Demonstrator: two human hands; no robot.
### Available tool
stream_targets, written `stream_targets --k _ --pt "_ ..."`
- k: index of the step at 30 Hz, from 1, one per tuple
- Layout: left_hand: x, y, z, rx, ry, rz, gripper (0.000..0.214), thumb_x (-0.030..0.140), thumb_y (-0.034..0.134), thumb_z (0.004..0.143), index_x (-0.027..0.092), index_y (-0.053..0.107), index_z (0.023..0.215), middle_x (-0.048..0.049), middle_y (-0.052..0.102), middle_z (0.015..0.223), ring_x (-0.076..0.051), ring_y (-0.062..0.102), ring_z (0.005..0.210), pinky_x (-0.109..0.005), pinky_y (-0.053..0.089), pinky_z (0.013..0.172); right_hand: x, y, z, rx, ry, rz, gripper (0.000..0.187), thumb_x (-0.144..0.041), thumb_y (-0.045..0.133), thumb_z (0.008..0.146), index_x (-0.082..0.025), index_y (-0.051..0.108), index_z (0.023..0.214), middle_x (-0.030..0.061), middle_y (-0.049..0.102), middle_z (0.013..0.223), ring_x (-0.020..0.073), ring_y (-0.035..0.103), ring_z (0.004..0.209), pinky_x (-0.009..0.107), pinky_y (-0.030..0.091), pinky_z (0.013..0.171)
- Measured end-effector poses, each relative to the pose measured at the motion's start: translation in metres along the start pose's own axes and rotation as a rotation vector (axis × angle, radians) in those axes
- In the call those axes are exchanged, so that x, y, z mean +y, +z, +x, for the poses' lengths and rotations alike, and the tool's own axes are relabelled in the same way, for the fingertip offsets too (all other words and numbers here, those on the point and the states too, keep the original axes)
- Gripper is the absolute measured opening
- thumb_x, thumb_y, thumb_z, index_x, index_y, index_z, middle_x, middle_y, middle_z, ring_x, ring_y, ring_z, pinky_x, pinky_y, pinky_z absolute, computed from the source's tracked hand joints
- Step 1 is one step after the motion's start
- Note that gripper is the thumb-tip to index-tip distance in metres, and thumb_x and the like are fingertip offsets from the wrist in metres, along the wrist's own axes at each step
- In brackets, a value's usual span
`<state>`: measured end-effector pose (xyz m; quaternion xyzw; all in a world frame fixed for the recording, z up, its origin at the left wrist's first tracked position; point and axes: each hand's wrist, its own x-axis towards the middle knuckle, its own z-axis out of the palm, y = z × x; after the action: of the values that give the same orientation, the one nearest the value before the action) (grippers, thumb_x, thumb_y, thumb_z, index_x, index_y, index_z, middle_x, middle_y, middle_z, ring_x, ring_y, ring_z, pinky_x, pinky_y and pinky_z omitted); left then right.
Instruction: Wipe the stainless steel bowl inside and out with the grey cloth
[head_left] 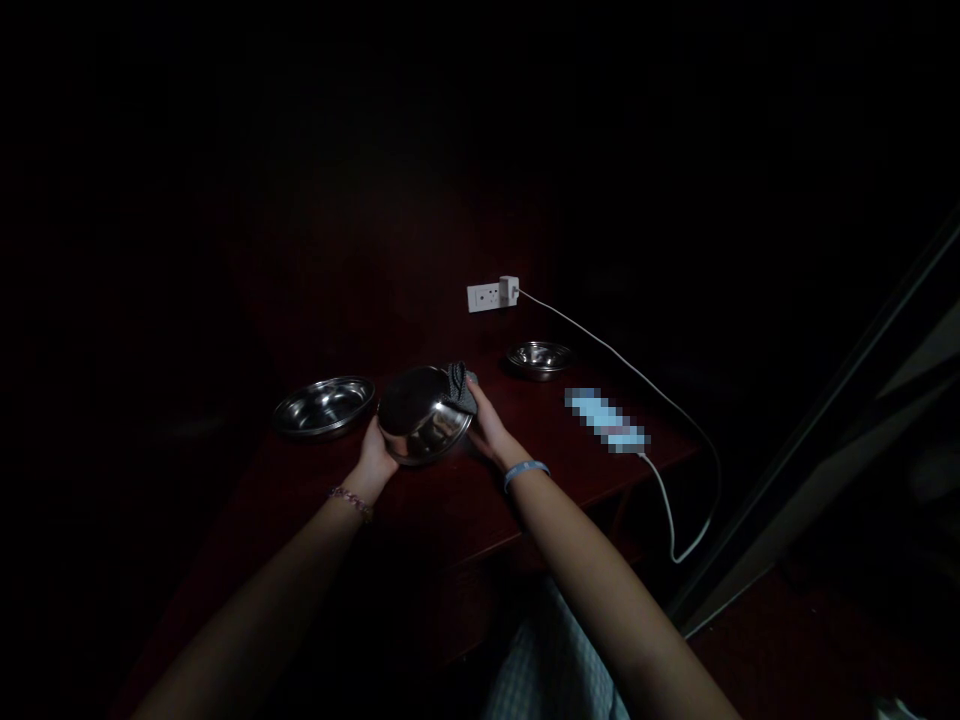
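Note:
A shiny steel bowl [420, 420] is tilted up over the dark red table [450, 500], its underside facing me. My left hand [375, 458] grips its left rim, fingers hidden behind the bowl. My right hand [487, 428] presses a grey patterned cloth [459, 385] against the bowl's upper right edge. A beaded bracelet sits on my left wrist and a pale blue band on my right.
A steel plate [324, 405] lies left of the bowl and a small steel bowl [538, 357] at the back right. A lit phone [606, 420] lies on the right, its white cable [675, 410] running to a charger in a wall socket [491, 294]. The room is very dark.

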<state>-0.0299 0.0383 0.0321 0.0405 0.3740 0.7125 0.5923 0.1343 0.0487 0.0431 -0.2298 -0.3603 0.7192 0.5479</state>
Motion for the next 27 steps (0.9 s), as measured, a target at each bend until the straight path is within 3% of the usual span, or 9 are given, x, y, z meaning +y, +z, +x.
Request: stream_targets --k 8,12,16,22,27 --pt "-0.003 -0.004 0.000 -0.046 0.013 -0.081 0.029 0.022 0.051 0.104 0.022 0.074 0.121 -0.0080 0.082 0.110 -0.019 0.076 0.076 -0.038 0.065 0.078 0.009 -0.005 0.004 -0.073 0.046 -0.102 0.050 -0.058 0.048 0.105 -0.022 0.071 0.131 0.0082 0.080 0.122 0.0253 0.074 0.122 0.043 0.057 0.110" --pt "-0.005 -0.004 0.002 -0.035 0.063 -0.092 0.034 0.020 0.047 0.106 0.022 0.074 0.126 -0.0091 0.081 0.119 -0.019 0.078 0.085 -0.032 0.064 0.075 0.017 -0.009 0.012 -0.103 0.070 -0.137 0.055 -0.066 0.052 0.101 -0.023 0.074 0.127 0.0090 0.080 0.121 0.0261 0.074 0.122 0.043 0.057 0.110" --pt "-0.004 -0.004 0.004 -0.027 0.059 -0.119 0.037 0.019 0.042 0.107 0.022 0.074 0.124 -0.0101 0.080 0.121 -0.018 0.078 0.088 -0.029 0.064 0.071 0.022 -0.009 0.017 -0.058 0.087 -0.186 0.048 -0.061 0.056 0.101 -0.021 0.078 0.119 0.0092 0.081 0.118 0.0234 0.073 0.124 0.038 0.053 0.116" --pt "-0.004 -0.003 0.003 -0.090 0.091 -0.146 0.042 0.018 0.041 0.104 0.022 0.073 0.131 -0.0113 0.080 0.121 -0.023 0.079 0.097 -0.041 0.066 0.090 0.023 -0.009 0.001 -0.249 0.096 -0.334 0.051 -0.057 0.048 0.107 -0.019 0.077 0.123 0.0108 0.080 0.117 0.0241 0.074 0.119 0.046 0.053 0.116" --pt "-0.005 -0.004 0.009 -0.091 0.114 -0.159 0.046 0.010 0.042 0.097 0.020 0.073 0.129 -0.0090 0.082 0.110 -0.024 0.079 0.092 -0.044 0.064 0.096 0.030 -0.015 0.000 -0.342 0.113 -0.429 0.042 -0.055 0.055 0.104 -0.025 0.078 0.123 0.0077 0.079 0.118 0.0221 0.073 0.116 0.047 0.057 0.112"
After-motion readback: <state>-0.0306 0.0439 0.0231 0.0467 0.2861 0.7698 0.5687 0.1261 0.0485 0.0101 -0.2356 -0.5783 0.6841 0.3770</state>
